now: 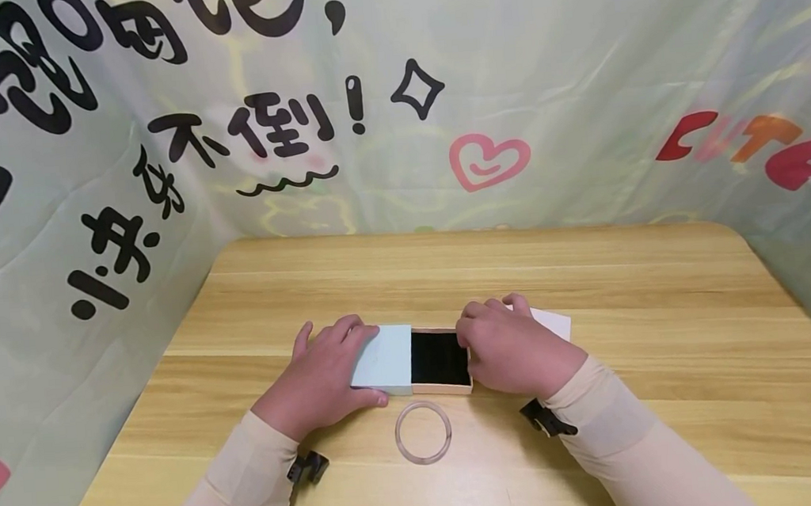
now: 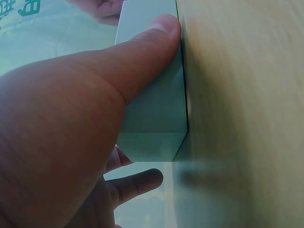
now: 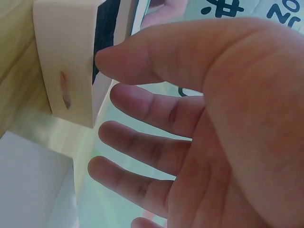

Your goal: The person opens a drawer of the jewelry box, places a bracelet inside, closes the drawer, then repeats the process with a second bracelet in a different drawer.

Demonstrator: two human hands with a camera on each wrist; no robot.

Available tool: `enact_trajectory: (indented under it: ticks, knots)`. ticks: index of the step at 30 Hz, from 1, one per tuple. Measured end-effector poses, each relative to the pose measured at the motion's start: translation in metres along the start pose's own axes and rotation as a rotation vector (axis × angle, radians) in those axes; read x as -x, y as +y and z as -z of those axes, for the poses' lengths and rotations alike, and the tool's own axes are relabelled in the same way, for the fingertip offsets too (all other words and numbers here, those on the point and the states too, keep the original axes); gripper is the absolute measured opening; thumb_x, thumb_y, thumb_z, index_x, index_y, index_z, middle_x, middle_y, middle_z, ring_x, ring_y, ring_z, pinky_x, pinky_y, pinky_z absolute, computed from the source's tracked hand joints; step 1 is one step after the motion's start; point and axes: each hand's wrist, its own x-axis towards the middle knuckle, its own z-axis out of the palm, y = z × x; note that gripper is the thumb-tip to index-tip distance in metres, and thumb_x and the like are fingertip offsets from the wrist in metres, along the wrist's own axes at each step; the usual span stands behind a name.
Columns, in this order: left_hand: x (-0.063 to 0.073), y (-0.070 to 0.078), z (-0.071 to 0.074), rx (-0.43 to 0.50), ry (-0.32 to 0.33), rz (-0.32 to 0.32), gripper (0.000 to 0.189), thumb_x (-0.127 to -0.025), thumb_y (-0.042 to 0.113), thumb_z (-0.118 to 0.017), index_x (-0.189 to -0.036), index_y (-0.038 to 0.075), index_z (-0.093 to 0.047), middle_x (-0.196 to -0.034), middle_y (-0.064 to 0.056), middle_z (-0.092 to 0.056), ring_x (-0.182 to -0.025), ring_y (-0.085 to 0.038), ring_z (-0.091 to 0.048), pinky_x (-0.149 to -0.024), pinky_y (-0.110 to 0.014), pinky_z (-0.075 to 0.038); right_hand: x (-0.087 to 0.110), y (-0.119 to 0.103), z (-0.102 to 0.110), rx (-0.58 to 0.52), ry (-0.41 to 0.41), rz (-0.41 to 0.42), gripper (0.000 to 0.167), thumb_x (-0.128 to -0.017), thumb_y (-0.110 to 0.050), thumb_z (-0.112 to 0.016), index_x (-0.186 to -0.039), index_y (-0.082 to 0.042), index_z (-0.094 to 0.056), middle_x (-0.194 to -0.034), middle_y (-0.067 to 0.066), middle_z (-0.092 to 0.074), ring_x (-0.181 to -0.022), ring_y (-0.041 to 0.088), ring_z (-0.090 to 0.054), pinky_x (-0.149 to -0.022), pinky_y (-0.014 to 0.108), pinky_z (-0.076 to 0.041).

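Note:
A light blue sliding box sleeve (image 1: 385,362) lies on the table, with its pinkish drawer (image 1: 443,388) pulled partly out to the right. Black lining (image 1: 437,358) covers the drawer's inside. My left hand (image 1: 323,382) grips the sleeve, thumb along the near side and fingers over the far part. At the drawer's right end is my right hand (image 1: 516,351); in the right wrist view its thumb (image 3: 126,61) is at the rim of the drawer, while the other fingers extend loosely, apart from the thumb. A translucent pale bangle (image 1: 423,433) lies flat in front of the box.
Partly behind my right hand is a white flat-sided object (image 1: 552,322), also visible low in the right wrist view. The wooden table (image 1: 493,270) ends at a printed cloth backdrop (image 1: 577,73) at the back and sides.

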Motion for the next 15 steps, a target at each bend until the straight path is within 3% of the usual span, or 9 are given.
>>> enact_trajectory:
  ticks: [15]
  knots:
    - [-0.0004, -0.0003, 0.0007, 0.004, -0.004, 0.002, 0.099, -0.082, 0.065, -0.093, -0.159, 0.015, -0.056, -0.155, -0.007, -0.057, -0.134, -0.030, -0.061, -0.121, -0.082, -0.023, 0.0006, -0.0093, 0.0022, -0.009, -0.011, 0.024, 0.009, -0.090, -0.013, -0.079, -0.097, -0.016, -0.073, -0.105, -0.004, -0.064, -0.095, 0.027, -0.062, -0.106, 0.068, -0.040]
